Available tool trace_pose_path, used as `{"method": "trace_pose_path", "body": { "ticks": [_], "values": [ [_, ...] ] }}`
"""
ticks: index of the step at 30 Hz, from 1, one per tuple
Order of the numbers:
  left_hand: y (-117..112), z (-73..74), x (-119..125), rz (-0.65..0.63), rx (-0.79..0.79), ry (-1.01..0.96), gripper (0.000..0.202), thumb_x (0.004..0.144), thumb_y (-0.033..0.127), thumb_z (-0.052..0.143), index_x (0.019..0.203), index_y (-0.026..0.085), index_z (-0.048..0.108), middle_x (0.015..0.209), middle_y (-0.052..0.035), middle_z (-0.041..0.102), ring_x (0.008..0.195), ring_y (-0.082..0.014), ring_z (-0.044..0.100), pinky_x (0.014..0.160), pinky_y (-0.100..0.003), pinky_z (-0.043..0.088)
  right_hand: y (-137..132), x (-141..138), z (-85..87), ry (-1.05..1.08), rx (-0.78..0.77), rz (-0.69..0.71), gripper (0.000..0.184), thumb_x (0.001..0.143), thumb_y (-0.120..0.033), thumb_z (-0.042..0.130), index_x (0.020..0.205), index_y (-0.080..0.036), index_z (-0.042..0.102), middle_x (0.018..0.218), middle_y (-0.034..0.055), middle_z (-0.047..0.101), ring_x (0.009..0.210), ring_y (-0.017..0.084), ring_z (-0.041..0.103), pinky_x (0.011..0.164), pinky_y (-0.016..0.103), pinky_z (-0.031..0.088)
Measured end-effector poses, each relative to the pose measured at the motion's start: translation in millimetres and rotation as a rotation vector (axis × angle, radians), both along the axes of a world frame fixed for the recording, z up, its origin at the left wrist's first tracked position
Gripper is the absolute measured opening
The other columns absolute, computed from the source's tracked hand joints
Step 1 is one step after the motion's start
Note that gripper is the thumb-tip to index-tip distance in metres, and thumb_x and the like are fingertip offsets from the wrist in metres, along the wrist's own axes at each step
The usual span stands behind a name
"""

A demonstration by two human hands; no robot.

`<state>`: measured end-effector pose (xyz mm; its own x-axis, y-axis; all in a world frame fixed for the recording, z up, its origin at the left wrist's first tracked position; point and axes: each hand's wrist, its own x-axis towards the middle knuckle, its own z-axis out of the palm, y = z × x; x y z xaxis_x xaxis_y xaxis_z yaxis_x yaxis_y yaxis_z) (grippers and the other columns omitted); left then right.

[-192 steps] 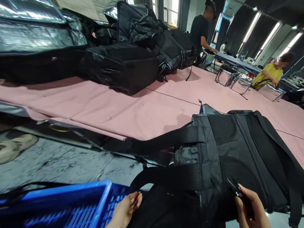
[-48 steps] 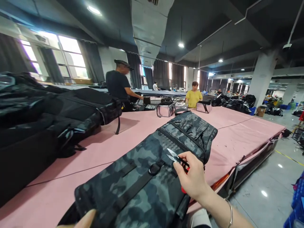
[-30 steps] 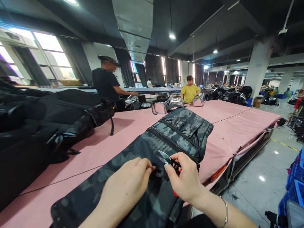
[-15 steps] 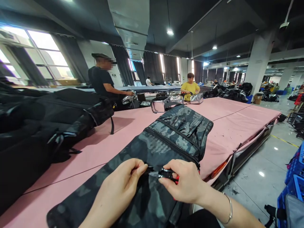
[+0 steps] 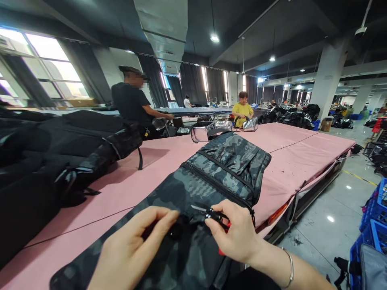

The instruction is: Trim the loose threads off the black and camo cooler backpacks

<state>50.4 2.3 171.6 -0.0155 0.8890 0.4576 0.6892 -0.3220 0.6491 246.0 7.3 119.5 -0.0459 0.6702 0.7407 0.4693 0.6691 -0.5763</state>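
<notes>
A dark camouflage bag (image 5: pixel 178 189) lies stretched across the pink-covered table in front of me. My right hand (image 5: pixel 234 229) is wrapped round small thread snips (image 5: pixel 211 214) with a black body, red showing at the handle and a bright blade pointing left over the fabric. My left hand (image 5: pixel 136 241) is closed in a pinch just left of the blade, its fingertips above the bag. What sits between that thumb and forefinger is blurred and too small to name. A round black piece shows just below those fingertips.
Black bags (image 5: pixel 69 157) are heaped on the left of the pink table (image 5: pixel 302 161). Silver-lined cases (image 5: pixel 201 133) stand at its far end. Two co-workers, one in a dark shirt (image 5: pixel 130 102) and one in yellow (image 5: pixel 242 109), are beyond. Blue crates (image 5: pixel 367 241) sit on the floor at right.
My left hand has drawn left and towards me, away from the snips. The snips have lifted slightly to the right, their blade now showing clearly.
</notes>
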Motion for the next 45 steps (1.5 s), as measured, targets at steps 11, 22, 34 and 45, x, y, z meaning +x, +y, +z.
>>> {"method": "trace_pose_path", "body": {
  "ticks": [11,22,34,45],
  "values": [
    [14.0,-11.6,15.8,0.061,0.072,0.538,0.037,0.084,0.041,0.029,0.072,0.023,0.059,0.077,-0.0054,0.068,0.073,-0.0229,0.067,0.057,-0.032,0.046,0.5,-1.8,-8.1,-0.018,0.025,-0.064,0.015,0.086,-0.031,0.053,0.092,-0.019,0.058,0.071,0.0000,0.062,0.056,0.014,0.057,0.054,0.024,0.042],
    [12.5,-14.6,4.8,-0.016,0.048,0.172,0.037,0.078,0.059,0.044,0.073,0.024,0.057,0.060,0.0021,0.060,0.050,-0.0139,0.055,0.051,-0.025,0.046,0.4,2.5,-6.4,-0.255,0.024,0.019,0.014,0.085,-0.030,0.057,0.095,-0.020,0.056,0.075,-0.0015,0.064,0.060,0.014,0.060,0.052,0.026,0.036],
    [8.6,-16.8,7.4,-0.027,0.178,0.217,0.033,0.081,0.054,0.044,0.069,0.025,0.055,0.060,0.0020,0.060,0.054,-0.0141,0.059,0.055,-0.023,0.047,-0.9,-4.4,1.0,-0.460,-0.036,-0.039,0.011,0.090,-0.033,0.054,0.091,-0.022,0.054,0.085,-0.0005,0.065,0.071,0.019,0.066,0.047,0.029,0.031],
    [6.6,-14.7,7.6,0.005,0.079,0.199,0.035,0.079,0.057,0.042,0.072,0.025,0.057,0.063,0.0011,0.062,0.057,-0.0161,0.060,0.058,-0.026,0.049,-1.9,5.9,5.7,-0.298,-0.081,0.082,0.012,0.085,-0.029,0.059,0.089,-0.018,0.056,0.075,-0.0007,0.066,0.059,0.013,0.061,0.053,0.025,0.036]
  ]
}}
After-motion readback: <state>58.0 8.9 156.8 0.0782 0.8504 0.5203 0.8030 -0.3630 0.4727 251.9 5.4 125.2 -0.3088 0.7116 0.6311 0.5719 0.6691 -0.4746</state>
